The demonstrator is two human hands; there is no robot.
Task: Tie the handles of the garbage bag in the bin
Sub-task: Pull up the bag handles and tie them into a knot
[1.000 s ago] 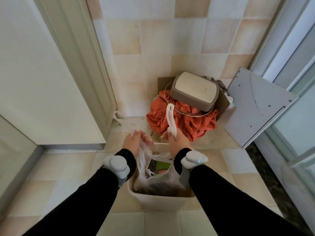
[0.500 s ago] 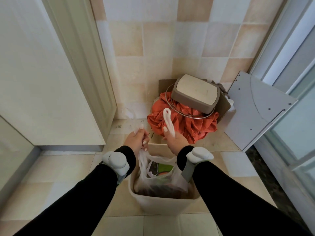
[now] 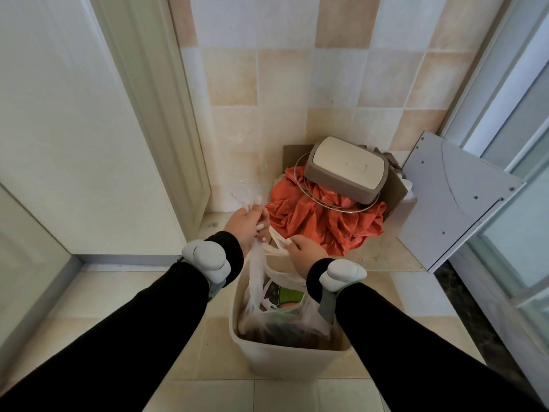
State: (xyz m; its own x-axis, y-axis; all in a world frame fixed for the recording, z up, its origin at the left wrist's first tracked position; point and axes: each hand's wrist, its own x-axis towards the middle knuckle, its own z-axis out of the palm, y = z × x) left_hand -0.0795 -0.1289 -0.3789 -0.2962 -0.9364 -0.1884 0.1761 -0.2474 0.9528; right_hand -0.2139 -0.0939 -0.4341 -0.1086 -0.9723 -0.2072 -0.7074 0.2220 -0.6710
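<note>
A beige plastic bin (image 3: 285,359) stands on the tiled floor below my arms. Inside it sits a thin translucent garbage bag (image 3: 309,321) holding rubbish, with something green showing near the top. My left hand (image 3: 246,223) grips one bag handle (image 3: 258,272), pulled up taut, and its loose end pokes out past my fingers. My right hand (image 3: 306,251) is closed on the other handle (image 3: 274,245), which runs sideways toward my left hand. The two hands are close together above the bin's far rim.
Behind the bin lies a crumpled orange cloth (image 3: 323,217) with a wire ring and a brown-and-cream bin lid (image 3: 346,171) on top. A grey panel (image 3: 454,200) leans at the right by a sliding door. A white door (image 3: 89,123) is at left.
My right hand's handle, which stood upright, is now laid sideways toward the left hand. My left hand has risen and pulled its handle taut. The hands have drawn closer together.
</note>
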